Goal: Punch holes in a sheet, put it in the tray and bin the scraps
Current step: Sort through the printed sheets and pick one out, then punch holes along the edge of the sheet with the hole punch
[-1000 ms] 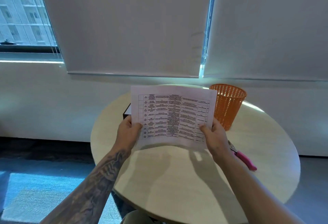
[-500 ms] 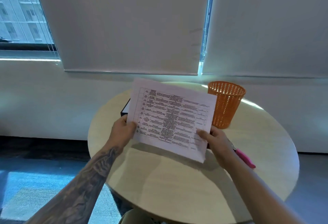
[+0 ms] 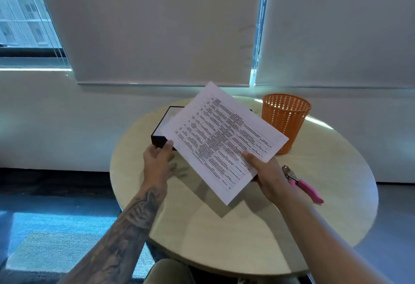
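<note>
A printed sheet (image 3: 220,140) with a table of text is held tilted above the round table, with my right hand (image 3: 267,175) gripping its near right edge, thumb on top. My left hand (image 3: 157,160) is beside the sheet's left edge with fingers spread and blurred; its thumb is right at the paper's edge and it grips nothing. A black tray (image 3: 158,137) with a pale inside lies behind the sheet, partly hidden by it. An orange mesh bin (image 3: 285,122) stands at the back right. A hole punch with pink handles (image 3: 303,186) lies on the table right of my right hand.
The round pale wooden table (image 3: 235,238) stands against a white wall under drawn blinds. Carpeted floor lies to the left, and a knee shows below the table's near edge.
The sheet has turned clockwise and tilted, uncovering part of the black tray. My left hand has come off the paper; my right hand alone keeps hold of it.
</note>
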Tool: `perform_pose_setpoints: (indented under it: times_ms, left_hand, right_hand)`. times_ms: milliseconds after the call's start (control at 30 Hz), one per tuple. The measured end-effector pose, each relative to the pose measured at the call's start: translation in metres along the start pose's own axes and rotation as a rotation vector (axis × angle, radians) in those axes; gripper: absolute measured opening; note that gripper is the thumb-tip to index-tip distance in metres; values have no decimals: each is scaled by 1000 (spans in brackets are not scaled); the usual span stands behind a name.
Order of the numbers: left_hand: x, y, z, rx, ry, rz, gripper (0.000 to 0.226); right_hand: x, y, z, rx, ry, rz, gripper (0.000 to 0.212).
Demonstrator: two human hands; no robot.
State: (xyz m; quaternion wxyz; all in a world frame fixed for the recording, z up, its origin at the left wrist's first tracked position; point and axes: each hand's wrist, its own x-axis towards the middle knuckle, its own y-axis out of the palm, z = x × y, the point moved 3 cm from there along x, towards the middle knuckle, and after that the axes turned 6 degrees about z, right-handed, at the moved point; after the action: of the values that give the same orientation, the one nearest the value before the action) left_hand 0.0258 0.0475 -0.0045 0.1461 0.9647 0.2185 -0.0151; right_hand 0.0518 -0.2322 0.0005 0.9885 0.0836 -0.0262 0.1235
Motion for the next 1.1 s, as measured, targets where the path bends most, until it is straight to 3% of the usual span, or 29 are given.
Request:
perform_pose_setpoints:
  times_ms: [100, 200, 367, 533, 667, 767, 867, 967, 1100]
  left_hand:
    - [-23, 27, 18, -153, -116, 224, 41]
    - [-33, 46, 29, -231, -174, 316, 28]
    - [-29, 50, 39, -194, -171, 334, 37]
    - [-25, 51, 37, 7, 8, 480, 44]
    - [-21, 51, 43, 35, 30, 397, 40]
    - [-16, 48, 44, 34, 79, 324, 36]
    - [-9, 44, 44, 36, 100, 280, 31]
    - [-6, 43, 44, 43, 120, 273, 29]
    - [-7, 41, 43, 51, 136, 225, 19]
  right_hand:
    - [2, 7, -3, 4, 19, -6, 33]
    - [1, 13, -7, 27, 48, 7, 32]
    - [2, 10, -10, 40, 99, 9, 34]
    - [1, 4, -8, -37, 78, 6, 36]
    - [-4, -2, 6, -397, 69, -33, 25]
    - [-11, -20, 14, -839, 51, -108, 36]
    - [-19, -52, 18, -1313, 106, -288, 46]
    - [-31, -78, 13, -1518, 209, -356, 52]
    - [-46, -83, 3, -1512, 310, -375, 51]
